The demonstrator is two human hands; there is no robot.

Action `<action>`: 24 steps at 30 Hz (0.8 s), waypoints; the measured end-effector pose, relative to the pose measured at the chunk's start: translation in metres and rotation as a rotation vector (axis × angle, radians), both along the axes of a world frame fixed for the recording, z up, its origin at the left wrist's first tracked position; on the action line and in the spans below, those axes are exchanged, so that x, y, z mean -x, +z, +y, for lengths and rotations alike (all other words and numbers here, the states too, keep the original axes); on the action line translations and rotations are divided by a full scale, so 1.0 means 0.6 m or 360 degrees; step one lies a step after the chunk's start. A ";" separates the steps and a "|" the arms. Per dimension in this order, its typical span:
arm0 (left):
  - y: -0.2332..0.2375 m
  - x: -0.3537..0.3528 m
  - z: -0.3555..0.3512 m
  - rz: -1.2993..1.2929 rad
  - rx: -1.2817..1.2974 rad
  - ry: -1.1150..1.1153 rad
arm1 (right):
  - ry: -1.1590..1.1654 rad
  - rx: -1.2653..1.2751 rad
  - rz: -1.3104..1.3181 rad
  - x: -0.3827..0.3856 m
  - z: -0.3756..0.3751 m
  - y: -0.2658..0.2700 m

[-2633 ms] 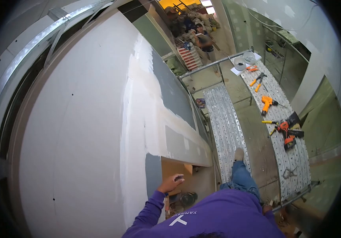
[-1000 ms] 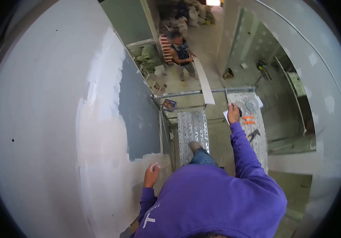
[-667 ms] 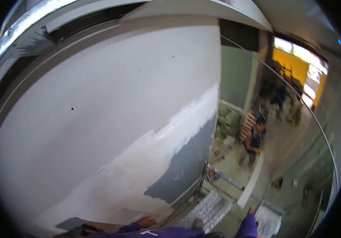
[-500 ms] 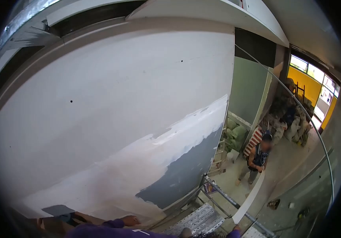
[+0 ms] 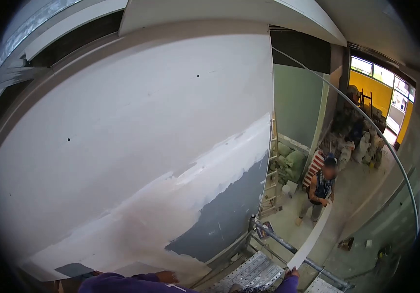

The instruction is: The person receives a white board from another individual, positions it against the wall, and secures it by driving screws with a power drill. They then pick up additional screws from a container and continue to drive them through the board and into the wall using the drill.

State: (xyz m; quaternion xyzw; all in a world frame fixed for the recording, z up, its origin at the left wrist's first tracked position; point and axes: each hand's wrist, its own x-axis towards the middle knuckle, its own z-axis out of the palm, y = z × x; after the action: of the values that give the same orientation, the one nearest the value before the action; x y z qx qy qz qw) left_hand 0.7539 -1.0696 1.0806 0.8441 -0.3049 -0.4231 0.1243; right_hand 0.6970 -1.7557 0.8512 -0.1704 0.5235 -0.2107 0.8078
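My right hand (image 5: 293,272), in a purple sleeve, is closed on the near end of a long white strip (image 5: 310,239). The strip slopes down past the scaffold rail to a co-worker (image 5: 323,188) on the floor, whose hands hold its far end. At the bottom, my left hand (image 5: 167,277) rests against the lower part of the wall (image 5: 136,195), its fingers small in view but seemingly laid flat, with no tool visible in it. White filler covers a broad band of this wall beside a bare grey patch (image 5: 219,215).
Below me are a perforated metal scaffold platform (image 5: 251,273) and a scaffold rail (image 5: 283,244). A ladder (image 5: 270,188) leans past the wall's edge. Filled sacks (image 5: 290,163) and piled material (image 5: 361,139) lie farther off. A grey conduit (image 5: 366,117) curves across the right side.
My right hand has come up into fuller view, gripping the strip's near end. The co-worker's hands are raised slightly with the far end. The view has shifted right; my left hand stays near the wall.
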 end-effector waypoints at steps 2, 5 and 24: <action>-0.012 -0.012 0.009 -0.0140 0.0031 -0.0088 | 0.0252 0.0054 -0.0242 0.013 0.001 -0.026; -0.040 -0.029 -0.006 -0.0213 0.0182 0.0041 | 0.0174 -0.0077 -0.0310 -0.016 0.034 0.042; -0.069 -0.146 -0.436 0.0469 0.0191 0.0637 | 0.1584 -0.0650 0.0001 0.125 0.563 0.335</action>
State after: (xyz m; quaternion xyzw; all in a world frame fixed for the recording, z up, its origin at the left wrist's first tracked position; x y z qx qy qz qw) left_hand 0.8412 -1.3309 1.0394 0.8081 -0.1347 -0.4896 0.2986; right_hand 0.6218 -1.4176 1.0520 -0.2375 0.4101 0.3038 0.8265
